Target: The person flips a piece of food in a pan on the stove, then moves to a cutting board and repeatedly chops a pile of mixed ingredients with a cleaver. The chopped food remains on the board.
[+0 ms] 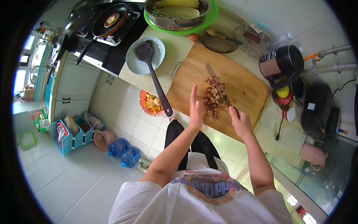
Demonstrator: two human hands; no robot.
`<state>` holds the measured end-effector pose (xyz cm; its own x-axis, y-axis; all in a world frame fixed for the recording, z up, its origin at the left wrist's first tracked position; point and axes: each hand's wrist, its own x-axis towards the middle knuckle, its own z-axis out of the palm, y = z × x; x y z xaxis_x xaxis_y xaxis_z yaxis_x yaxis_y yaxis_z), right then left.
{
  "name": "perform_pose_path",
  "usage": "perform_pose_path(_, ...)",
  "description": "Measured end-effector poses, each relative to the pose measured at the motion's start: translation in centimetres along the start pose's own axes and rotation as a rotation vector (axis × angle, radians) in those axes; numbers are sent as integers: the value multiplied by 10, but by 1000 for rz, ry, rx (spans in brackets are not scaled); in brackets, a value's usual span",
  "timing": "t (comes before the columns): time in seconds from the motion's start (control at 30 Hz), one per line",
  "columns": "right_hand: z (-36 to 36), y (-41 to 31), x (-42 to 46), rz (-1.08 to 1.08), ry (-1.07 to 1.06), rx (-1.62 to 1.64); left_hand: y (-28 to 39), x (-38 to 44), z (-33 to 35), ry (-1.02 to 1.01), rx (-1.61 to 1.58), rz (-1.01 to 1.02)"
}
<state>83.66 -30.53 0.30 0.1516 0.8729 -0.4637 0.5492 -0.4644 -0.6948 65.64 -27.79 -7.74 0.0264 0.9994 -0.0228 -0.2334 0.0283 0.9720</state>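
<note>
My right hand [239, 121] grips the handle of a kitchen knife [211, 72], whose blade lies along the right side of a heap of finely chopped food, perhaps meat [214, 96]. That heap sits on a wooden cutting board [243, 81] and partly covers the blade. Flat and upright, my left hand [197, 112] is held at the left of the heap with its fingers straight and nothing in it. Whether it touches the board or the food I cannot tell.
A black spatula [158, 86] rests across a pale blue bowl [131, 60], its handle jutting over the counter edge. Behind stand a frying pan [100, 30] on the stove, a steamer pot [181, 23] and an egg [193, 37]. A black-handled pitcher [279, 63] is at right.
</note>
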Motion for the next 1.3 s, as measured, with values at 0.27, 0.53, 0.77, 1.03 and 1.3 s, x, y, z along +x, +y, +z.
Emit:
perform_pose_path(0.27,-4,11,9,-25,-87,2,-2,-7,18,188,-4,-40)
perform_pose_path(0.53,-19,10,10,101,-146,138,-8,41,1,345,741,205)
perform_pose_path(0.77,-22,-6,0,238,-198,382,-4,82,-3,-39,966,102)
perform_pose_path(1.03,-6,-8,22,101,-206,198,-7,64,13,264,863,-26)
perform_pose_path(1.3,-5,-7,40,97,-231,-13,-17,68,13,229,805,-8)
